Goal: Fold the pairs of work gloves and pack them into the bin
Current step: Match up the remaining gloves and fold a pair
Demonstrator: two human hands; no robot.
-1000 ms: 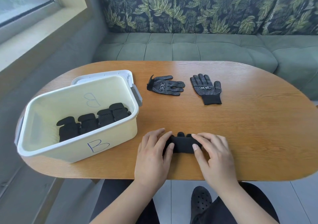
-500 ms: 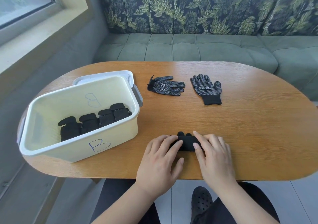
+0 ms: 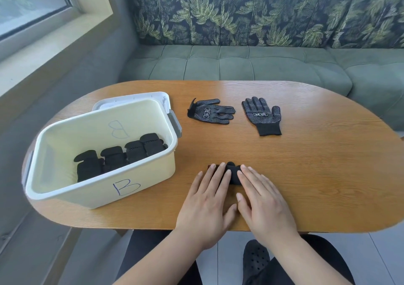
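Both hands, left hand and right hand, are pressing spread flat on the folded glove bundle, which looks ready for gripping and lifting into the bin.

1. One bin on one table.
2. Four folded bundles in the bin.
3. Two flat gloves on the table.
4. One folded bundle under two hands.
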